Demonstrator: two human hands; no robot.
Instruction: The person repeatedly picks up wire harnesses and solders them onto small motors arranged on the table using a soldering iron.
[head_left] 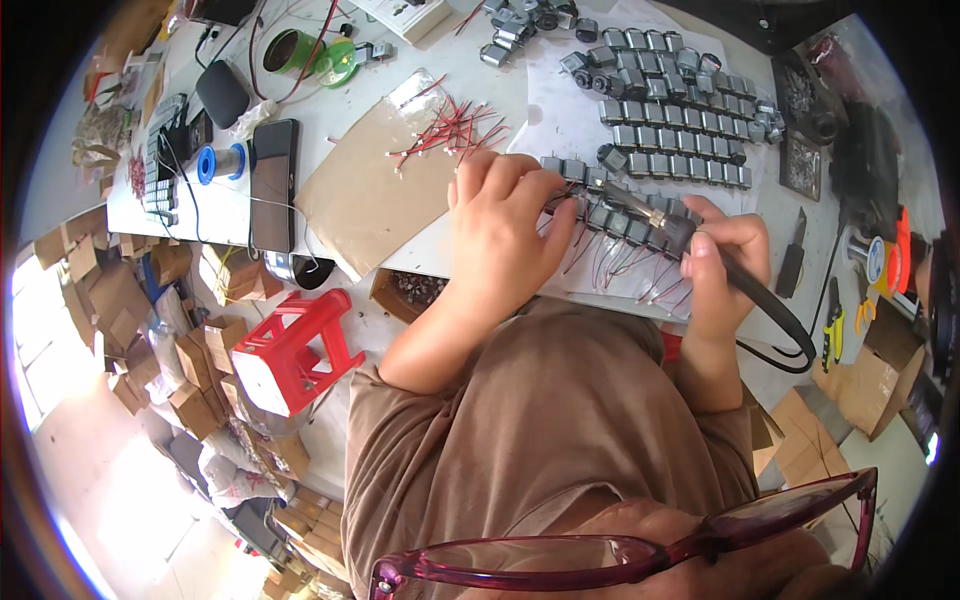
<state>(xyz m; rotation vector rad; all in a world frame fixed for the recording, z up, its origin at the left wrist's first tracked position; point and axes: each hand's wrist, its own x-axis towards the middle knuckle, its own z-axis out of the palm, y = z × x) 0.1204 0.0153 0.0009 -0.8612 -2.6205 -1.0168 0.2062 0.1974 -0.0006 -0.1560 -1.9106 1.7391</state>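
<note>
My right hand grips a soldering iron by its dark handle. The iron's metal tip points left, over a row of small grey motors. Close to that tip, my left hand has thumb and forefinger drawn together on a thin wire; its other fingers are curled, and they partly hide what is pinched. Thin red and dark wires trail from the near row toward the table edge. Beyond the iron, more small motors stand in rows on white paper.
Loose red wires lie on brown cardboard. A phone and a solder spool are at left. A black-handled knife and yellow-handled cutters lie at right. A red stool stands on the floor.
</note>
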